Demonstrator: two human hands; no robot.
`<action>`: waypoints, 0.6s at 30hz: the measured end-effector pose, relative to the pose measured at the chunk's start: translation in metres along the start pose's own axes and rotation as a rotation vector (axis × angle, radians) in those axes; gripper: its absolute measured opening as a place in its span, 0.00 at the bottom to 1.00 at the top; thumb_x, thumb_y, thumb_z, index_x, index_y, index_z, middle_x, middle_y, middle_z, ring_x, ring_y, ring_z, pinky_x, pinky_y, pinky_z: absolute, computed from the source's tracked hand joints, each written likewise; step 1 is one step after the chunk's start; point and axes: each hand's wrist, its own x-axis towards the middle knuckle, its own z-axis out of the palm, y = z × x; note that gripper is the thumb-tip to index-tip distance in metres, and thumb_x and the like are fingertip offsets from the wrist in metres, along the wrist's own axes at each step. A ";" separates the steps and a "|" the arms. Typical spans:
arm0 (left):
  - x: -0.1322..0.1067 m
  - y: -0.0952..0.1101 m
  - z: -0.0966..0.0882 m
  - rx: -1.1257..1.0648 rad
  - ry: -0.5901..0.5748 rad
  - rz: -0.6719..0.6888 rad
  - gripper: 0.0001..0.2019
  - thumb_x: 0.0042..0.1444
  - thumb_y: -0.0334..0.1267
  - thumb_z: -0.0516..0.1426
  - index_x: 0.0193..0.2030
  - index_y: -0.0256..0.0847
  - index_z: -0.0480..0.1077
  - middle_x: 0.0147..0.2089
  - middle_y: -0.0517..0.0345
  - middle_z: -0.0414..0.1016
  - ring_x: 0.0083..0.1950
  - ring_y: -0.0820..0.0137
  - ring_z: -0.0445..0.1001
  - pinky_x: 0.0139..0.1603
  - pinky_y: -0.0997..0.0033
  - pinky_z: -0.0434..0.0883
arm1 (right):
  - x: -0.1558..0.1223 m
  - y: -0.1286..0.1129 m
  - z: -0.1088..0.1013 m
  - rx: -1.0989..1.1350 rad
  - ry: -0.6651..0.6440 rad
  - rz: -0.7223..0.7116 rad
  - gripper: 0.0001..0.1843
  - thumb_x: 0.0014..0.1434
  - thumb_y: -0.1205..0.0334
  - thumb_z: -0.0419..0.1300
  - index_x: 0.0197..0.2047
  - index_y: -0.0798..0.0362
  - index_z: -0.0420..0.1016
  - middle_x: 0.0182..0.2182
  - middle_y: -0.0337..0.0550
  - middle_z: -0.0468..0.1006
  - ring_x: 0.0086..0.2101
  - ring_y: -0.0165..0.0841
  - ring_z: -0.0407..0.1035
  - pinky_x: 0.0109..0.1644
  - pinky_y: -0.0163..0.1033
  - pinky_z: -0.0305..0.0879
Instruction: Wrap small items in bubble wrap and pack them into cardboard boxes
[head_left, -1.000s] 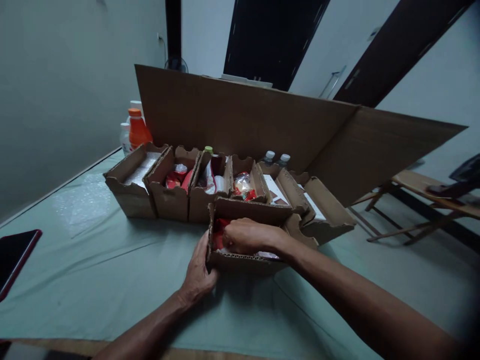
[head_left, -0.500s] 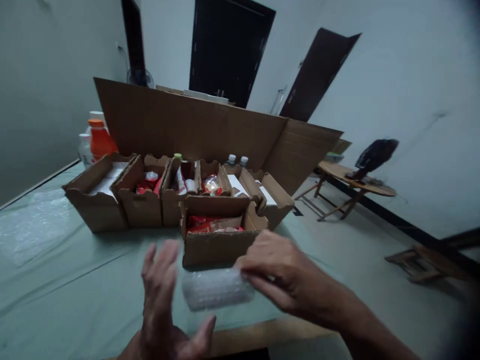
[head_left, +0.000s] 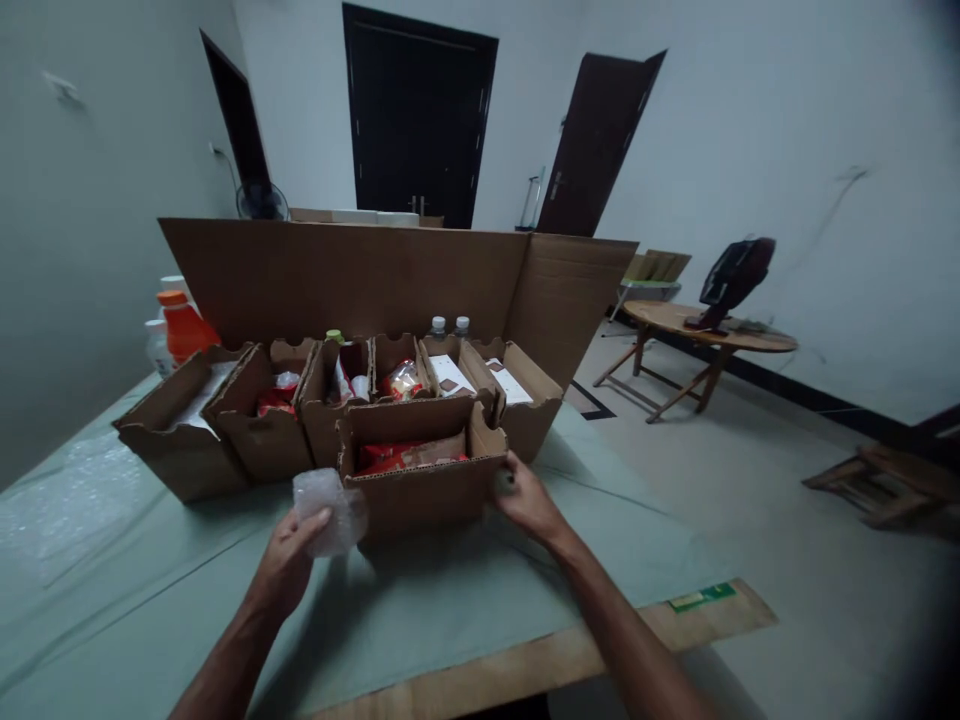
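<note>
“Six boxes in a row and one front box, all open. How far along did things look?”

“Fairly far, I'd judge. Each of the six had something inside, and the front box held red packets. What seemed left over was the wad of bubble wrap, which was in no box but up in the left hand, by the front box's left end.”

“And how were the fingers set?”

“Left thumb and fingers were pinched together on the wad. The right hand had its fingers curled at the front box's right end (blurred, so I couldn't tell whether they gripped it).”

“What stood in the way?”

“Mostly that row, close behind the front box, with an upright cardboard panel beyond it and white-capped bottles showing between. An orange bottle stood behind the row's left end, and a bubble wrap sheet lay on the cloth-covered table. The front box's near wall hid how deep its packets went.”
</note>
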 end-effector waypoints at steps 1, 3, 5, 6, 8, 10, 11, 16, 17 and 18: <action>-0.002 -0.005 0.008 -0.030 0.010 -0.007 0.27 0.32 0.51 0.74 0.36 0.34 0.79 0.32 0.54 0.81 0.33 0.65 0.78 0.36 0.71 0.73 | -0.001 0.006 0.009 0.018 -0.026 0.003 0.18 0.46 0.57 0.66 0.41 0.54 0.79 0.39 0.46 0.84 0.42 0.43 0.76 0.46 0.43 0.73; -0.014 -0.016 0.020 -0.058 0.044 -0.014 0.26 0.31 0.51 0.74 0.35 0.36 0.79 0.32 0.55 0.82 0.34 0.63 0.79 0.37 0.71 0.73 | -0.009 0.013 0.019 0.036 -0.040 0.016 0.12 0.46 0.57 0.65 0.33 0.54 0.79 0.32 0.45 0.83 0.35 0.42 0.76 0.40 0.42 0.74; -0.033 -0.028 0.024 -0.047 0.047 -0.048 0.25 0.33 0.51 0.73 0.37 0.38 0.79 0.33 0.55 0.82 0.37 0.60 0.80 0.39 0.68 0.75 | -0.026 0.020 0.014 0.041 -0.023 0.035 0.10 0.45 0.57 0.65 0.30 0.54 0.78 0.30 0.44 0.83 0.33 0.43 0.75 0.38 0.44 0.74; -0.044 -0.034 0.026 -0.034 0.032 -0.076 0.24 0.35 0.52 0.73 0.38 0.39 0.80 0.34 0.55 0.83 0.38 0.58 0.80 0.41 0.65 0.75 | -0.036 0.024 0.006 0.045 -0.010 0.047 0.10 0.45 0.57 0.65 0.30 0.54 0.79 0.31 0.45 0.84 0.34 0.44 0.76 0.40 0.45 0.74; -0.062 -0.046 0.034 -0.016 -0.041 -0.123 0.25 0.37 0.52 0.72 0.42 0.41 0.80 0.37 0.53 0.84 0.41 0.54 0.81 0.43 0.60 0.76 | -0.057 0.034 -0.020 0.053 0.021 0.081 0.11 0.45 0.57 0.65 0.32 0.53 0.80 0.34 0.46 0.85 0.37 0.47 0.77 0.43 0.48 0.75; -0.070 -0.058 0.051 -0.006 -0.166 -0.138 0.29 0.39 0.54 0.70 0.48 0.41 0.80 0.42 0.51 0.84 0.45 0.51 0.80 0.46 0.57 0.75 | -0.070 0.044 -0.053 0.055 0.062 0.123 0.13 0.45 0.57 0.65 0.34 0.53 0.81 0.37 0.47 0.85 0.41 0.50 0.77 0.46 0.50 0.74; -0.069 -0.063 0.065 0.001 -0.248 -0.137 0.32 0.41 0.54 0.70 0.52 0.41 0.78 0.45 0.50 0.83 0.47 0.51 0.80 0.48 0.57 0.75 | -0.073 0.049 -0.068 0.052 0.084 0.147 0.13 0.45 0.56 0.66 0.35 0.53 0.81 0.37 0.48 0.85 0.41 0.50 0.77 0.47 0.50 0.74; -0.024 -0.082 0.147 -0.005 -0.570 -0.121 0.35 0.43 0.54 0.69 0.55 0.35 0.76 0.46 0.49 0.81 0.46 0.58 0.77 0.49 0.63 0.71 | -0.053 0.079 -0.121 0.048 0.200 0.219 0.17 0.41 0.49 0.68 0.33 0.50 0.80 0.34 0.48 0.85 0.38 0.50 0.79 0.47 0.53 0.75; -0.013 -0.084 0.159 -0.024 -0.576 -0.128 0.33 0.43 0.54 0.69 0.53 0.34 0.77 0.44 0.49 0.81 0.44 0.59 0.77 0.47 0.64 0.71 | -0.048 0.085 -0.126 0.047 0.217 0.220 0.18 0.41 0.49 0.68 0.34 0.50 0.80 0.34 0.48 0.85 0.38 0.50 0.79 0.47 0.53 0.75; -0.004 -0.086 0.167 -0.040 -0.556 -0.137 0.32 0.44 0.55 0.69 0.50 0.33 0.77 0.42 0.49 0.81 0.42 0.60 0.77 0.45 0.65 0.71 | -0.043 0.090 -0.132 0.039 0.230 0.223 0.20 0.41 0.48 0.68 0.36 0.50 0.79 0.35 0.49 0.85 0.38 0.50 0.79 0.46 0.52 0.75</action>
